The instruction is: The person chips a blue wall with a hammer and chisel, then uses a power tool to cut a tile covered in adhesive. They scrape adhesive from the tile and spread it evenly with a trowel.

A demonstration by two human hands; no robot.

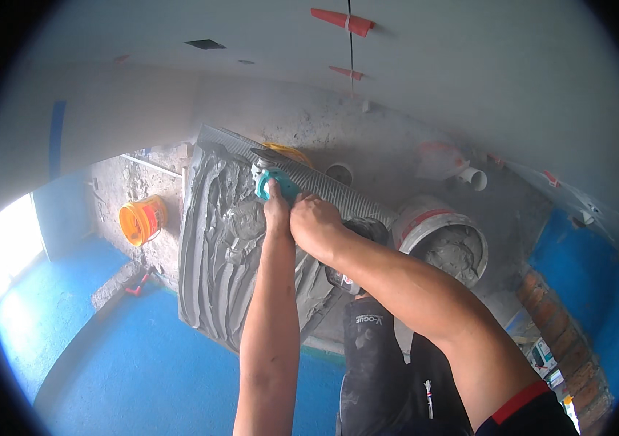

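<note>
Both my hands are closed around the teal handle of a trowel (278, 186). My left hand (276, 212) grips it with the thumb along the handle. Pressed up beside it, my right hand (316, 224) is closed at the handle's right end; its fingertips are hidden. The trowel's dark blade rests near the far edge of a large tile or slab (191, 276) coated with grey mortar (215, 218). Even, fine ridges run in a band along that far edge. Nearer to me the mortar lies in thick, rough swirls.
Right of the slab stands a white bucket (479, 240) of grey mortar. An orange bucket (142, 220) lies to the left. Behind are a coiled yellow hose (291, 151) and pipe ends (473, 179). Blue-coated floor (157, 363) spreads lower left; bricks (556, 320) edge the right.
</note>
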